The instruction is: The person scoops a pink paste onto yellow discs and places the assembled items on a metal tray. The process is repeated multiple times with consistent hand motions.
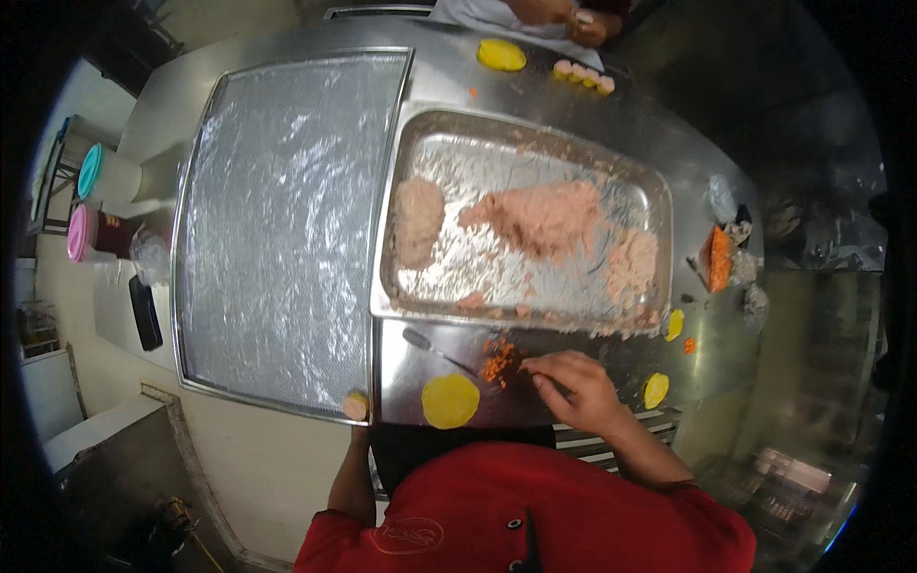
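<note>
My right hand hovers at the near table edge beside a small heap of diced carrot. Its thumb and fingers are pinched together; what lies between them is too small to make out. My left forearm reaches up to the near corner of a film-covered mesh tray, and the hand's fingers are hidden there. Right above it, at that corner, is a small filled dumpling with a yellow wrapper. Between my arms lie a stack of round yellow wrappers and a thin spatula-like tool.
A deep metal pan holds mounds of pink minced filling. More yellow wrappers lie right. A bag of orange bits sits far right. Across the table, another person's hands work near a dumpling row. Lidded tubs stand left.
</note>
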`<move>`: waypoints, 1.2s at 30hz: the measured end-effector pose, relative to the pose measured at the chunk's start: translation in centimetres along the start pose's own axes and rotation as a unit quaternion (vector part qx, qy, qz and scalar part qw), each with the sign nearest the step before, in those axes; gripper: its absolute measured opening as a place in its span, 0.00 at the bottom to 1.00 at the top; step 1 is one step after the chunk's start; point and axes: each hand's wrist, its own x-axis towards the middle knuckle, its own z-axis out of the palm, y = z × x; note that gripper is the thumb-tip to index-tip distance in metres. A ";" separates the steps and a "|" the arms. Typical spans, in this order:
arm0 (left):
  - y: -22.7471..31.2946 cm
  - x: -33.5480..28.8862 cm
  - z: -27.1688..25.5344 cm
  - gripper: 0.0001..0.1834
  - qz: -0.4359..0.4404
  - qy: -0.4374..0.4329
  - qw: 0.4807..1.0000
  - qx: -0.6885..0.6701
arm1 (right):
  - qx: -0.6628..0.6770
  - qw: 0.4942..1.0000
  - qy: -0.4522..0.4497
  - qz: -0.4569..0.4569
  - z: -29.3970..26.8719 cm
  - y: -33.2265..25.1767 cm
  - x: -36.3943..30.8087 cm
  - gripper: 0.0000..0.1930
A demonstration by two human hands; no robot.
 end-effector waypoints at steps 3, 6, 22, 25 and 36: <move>-1.7 0.0 0.4 0.48 0.108 -0.018 0.994 -0.004 | -0.010 0.997 0.068 -0.023 2.0 1.3 -3.5 0.12; -3.2 -0.4 0.0 0.48 0.226 -0.037 0.972 -0.046 | -0.026 0.985 0.159 -0.054 3.9 3.1 -7.3 0.12; 8.4 -19.7 -8.7 0.18 0.172 0.206 0.963 0.020 | -0.088 0.976 0.185 -0.074 11.4 0.7 -5.7 0.09; 13.3 -25.0 -8.3 0.15 0.320 0.158 0.924 -0.136 | -0.202 0.972 0.104 -0.057 13.9 1.0 -0.5 0.08; 25.9 -22.9 -9.3 0.15 0.548 0.149 0.817 0.097 | -0.335 0.942 0.012 -0.025 16.4 2.5 4.4 0.12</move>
